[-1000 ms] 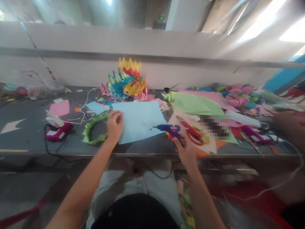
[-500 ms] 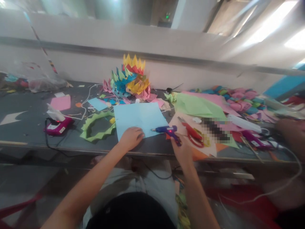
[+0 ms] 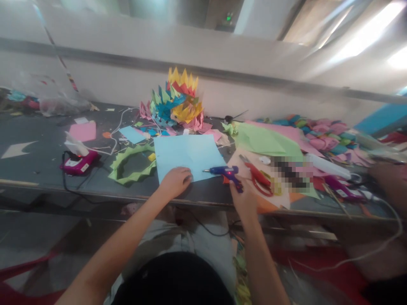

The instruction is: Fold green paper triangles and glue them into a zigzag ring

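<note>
A light blue sheet of paper (image 3: 187,150) lies on the dark table in front of me. On its lower edge rests my left hand (image 3: 176,182), palm down, fingers lying on the paper with nothing in them. My right hand (image 3: 244,199) is wrapped round the handle of a blue glue gun (image 3: 222,170). The gun's metal tip points left, over the lower right part of the sheet. To the left of the paper sits a green ring of folded paper points (image 3: 121,163). Red-handled scissors (image 3: 259,178) lie right of the glue gun.
Folded-paper pieces (image 3: 181,101) are piled at the back. Green sheets (image 3: 267,142) and a heap of coloured pieces (image 3: 327,129) lie to the right. A magenta device (image 3: 81,163) with a cord stands at left. Another person's arm (image 3: 389,182) reaches in at the right edge.
The view has shifted slightly. Both hands, the paper and the glue gun keep almost the same places relative to each other.
</note>
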Demonstrator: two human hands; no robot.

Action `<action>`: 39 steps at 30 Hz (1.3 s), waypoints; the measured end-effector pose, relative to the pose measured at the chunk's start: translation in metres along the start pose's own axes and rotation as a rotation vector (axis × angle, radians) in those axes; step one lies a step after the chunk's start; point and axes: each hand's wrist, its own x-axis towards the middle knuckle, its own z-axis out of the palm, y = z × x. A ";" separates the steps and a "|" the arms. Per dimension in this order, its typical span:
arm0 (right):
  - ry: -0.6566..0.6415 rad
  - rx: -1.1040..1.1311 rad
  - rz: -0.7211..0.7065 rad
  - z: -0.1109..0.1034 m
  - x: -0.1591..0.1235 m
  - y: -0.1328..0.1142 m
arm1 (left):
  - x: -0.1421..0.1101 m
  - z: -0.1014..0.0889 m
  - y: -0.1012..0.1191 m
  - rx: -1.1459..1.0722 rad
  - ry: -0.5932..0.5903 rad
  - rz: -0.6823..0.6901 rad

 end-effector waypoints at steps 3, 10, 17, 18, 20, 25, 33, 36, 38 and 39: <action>-0.007 0.002 0.026 0.000 0.000 0.000 | -0.001 -0.001 0.000 0.055 0.087 -0.093; 0.010 -0.015 0.021 0.001 0.000 -0.001 | -0.003 0.000 -0.001 0.057 0.125 -0.147; 0.006 -0.054 0.011 0.001 0.002 -0.002 | -0.003 -0.001 -0.001 0.041 0.128 -0.169; 0.017 -0.058 0.004 0.001 0.002 -0.002 | -0.003 -0.001 -0.001 0.042 0.124 -0.172; 0.026 -0.055 -0.011 0.001 0.002 -0.002 | -0.003 0.000 -0.002 0.044 0.111 -0.180; 0.025 -0.060 -0.006 0.000 0.001 -0.003 | -0.002 0.000 -0.002 0.046 0.090 -0.187; 0.017 -0.054 -0.017 0.000 0.002 -0.002 | -0.002 0.000 -0.002 0.047 0.093 -0.193; 0.015 -0.041 -0.033 0.000 0.002 -0.002 | -0.002 0.000 -0.002 0.047 0.094 -0.191; 0.011 -0.041 -0.029 0.000 0.001 -0.002 | -0.002 0.000 -0.002 0.047 0.095 -0.191; 0.014 -0.044 -0.026 0.000 0.001 -0.001 | -0.002 0.000 -0.001 0.048 0.097 -0.193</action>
